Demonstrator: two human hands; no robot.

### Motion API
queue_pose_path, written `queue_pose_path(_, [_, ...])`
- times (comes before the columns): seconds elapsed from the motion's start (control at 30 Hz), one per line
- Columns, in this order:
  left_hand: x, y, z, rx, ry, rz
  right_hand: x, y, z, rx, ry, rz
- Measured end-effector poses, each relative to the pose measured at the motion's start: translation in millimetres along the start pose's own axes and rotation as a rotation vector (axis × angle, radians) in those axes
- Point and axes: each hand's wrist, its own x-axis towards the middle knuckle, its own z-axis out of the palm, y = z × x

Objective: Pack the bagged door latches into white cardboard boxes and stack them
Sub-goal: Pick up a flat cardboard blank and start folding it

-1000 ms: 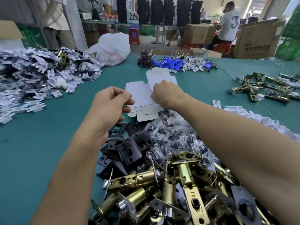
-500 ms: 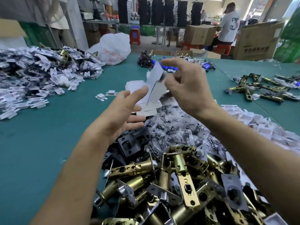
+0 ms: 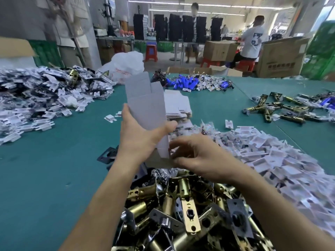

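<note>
- The left hand [image 3: 139, 136] gripped a partly opened white cardboard box [image 3: 145, 104] upright above the teal tabletop [image 3: 54, 160].
- The right hand [image 3: 197, 158] pinched its bottom flap.
- Brass-coloured metal door latches [image 3: 181, 205] lay heaped beneath.

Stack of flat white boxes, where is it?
Head view, centre: the stack lies on the green table, just behind the box the left hand holds.

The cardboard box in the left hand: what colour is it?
The box is plain white, best seen in the head view.

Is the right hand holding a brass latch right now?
No, the right hand pinches the bottom flap of the white box, which the left hand holds upright.
</note>
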Motion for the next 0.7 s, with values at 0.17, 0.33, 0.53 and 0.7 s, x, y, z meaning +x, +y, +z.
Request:
queue_pose_path(0.17, [-1.4,-6.7,-2.7,0.218,-0.049,0.121,-9.5,7.1,-12.7,0.060,0.131,0.043])
queue_pose_path(0.33, [-3.4,-1.4,-4.1,0.208,-0.220,0.234,-10.6,7.5,-15.0,0.354,0.416,-0.055])
queue_pose_path(0.53, [-7.0,7.3,-7.2,-0.001,-0.471,0.209,-5.0,-2.5,-8.0,0.384,0.360,-0.250])
queue_pose_path(0.7, [-9.0,6.2,-2.9,-0.081,-0.669,0.177,-4.1,5.6,-4.8,0.125,0.417,-0.197])
